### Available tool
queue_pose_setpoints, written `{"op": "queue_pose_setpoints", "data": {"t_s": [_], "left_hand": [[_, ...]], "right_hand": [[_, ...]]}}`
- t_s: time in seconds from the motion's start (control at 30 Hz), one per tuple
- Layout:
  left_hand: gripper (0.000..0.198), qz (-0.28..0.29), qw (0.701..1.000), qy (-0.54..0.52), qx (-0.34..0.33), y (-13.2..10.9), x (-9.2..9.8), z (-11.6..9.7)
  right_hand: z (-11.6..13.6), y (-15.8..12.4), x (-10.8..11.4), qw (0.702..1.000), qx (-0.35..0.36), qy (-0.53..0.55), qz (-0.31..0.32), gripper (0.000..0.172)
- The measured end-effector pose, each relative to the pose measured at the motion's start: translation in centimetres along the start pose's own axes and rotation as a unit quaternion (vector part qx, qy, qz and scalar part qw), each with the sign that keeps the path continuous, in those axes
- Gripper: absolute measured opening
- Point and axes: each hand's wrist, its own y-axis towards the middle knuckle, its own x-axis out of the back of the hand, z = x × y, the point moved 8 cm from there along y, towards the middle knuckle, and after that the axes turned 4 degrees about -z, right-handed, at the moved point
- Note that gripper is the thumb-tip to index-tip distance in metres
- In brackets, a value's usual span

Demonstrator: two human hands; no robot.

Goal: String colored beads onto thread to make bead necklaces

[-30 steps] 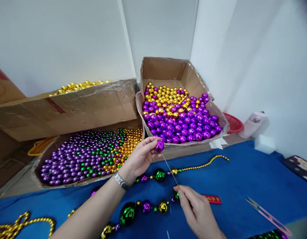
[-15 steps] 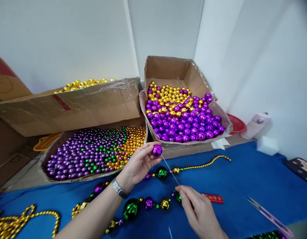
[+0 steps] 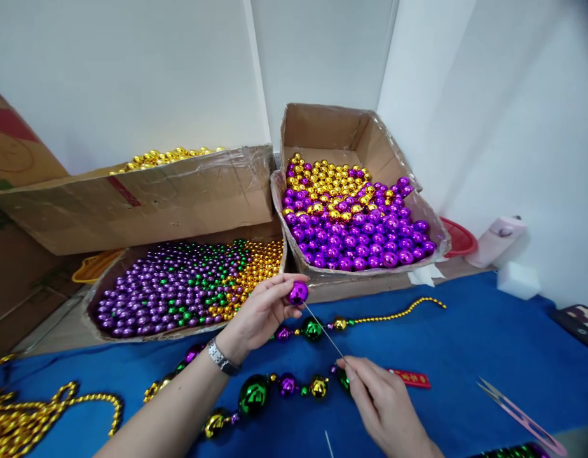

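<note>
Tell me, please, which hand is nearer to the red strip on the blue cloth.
Right: the right hand is just left of the red strip; the left hand is farther off, up and to the left, holding a purple bead.

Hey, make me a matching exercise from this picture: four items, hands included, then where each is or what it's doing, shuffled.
Column one
1. Left hand
2. Right hand
3. Red basin
4. Pink-handled tool

Column two
A. Lying on the blue cloth
B. Pinching a thin needle-like strand
C. Partly hidden behind the box of purple and gold beads
D. Holding one purple bead

Pairs: 1-D, 2-B, 3-C, 4-A
</note>
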Motion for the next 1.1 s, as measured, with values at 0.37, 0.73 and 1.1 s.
{"op": "queue_pose_setpoints", "data": {"t_s": [0.37, 0.73, 1.1], "left_hand": [[0.024, 0.004, 0.999, 0.028, 0.028, -0.5, 0.7, 0.5], [0.024, -0.010, 1.000, 0.023, 0.012, -0.6, 1.3, 0.4], [0.032, -0.019, 0.978, 0.201, -0.047, -2.3, 0.1, 0.8]], "right_hand": [[0.1, 0.1, 0.2, 1.000, 0.012, -0.011, -0.004, 0.023], [0.7, -0.3, -0.3, 0.998, 0.042, -0.053, 0.011, 0.023], [0.6, -0.5, -0.9, 0.996, 0.048, -0.069, -0.001, 0.025]]}}
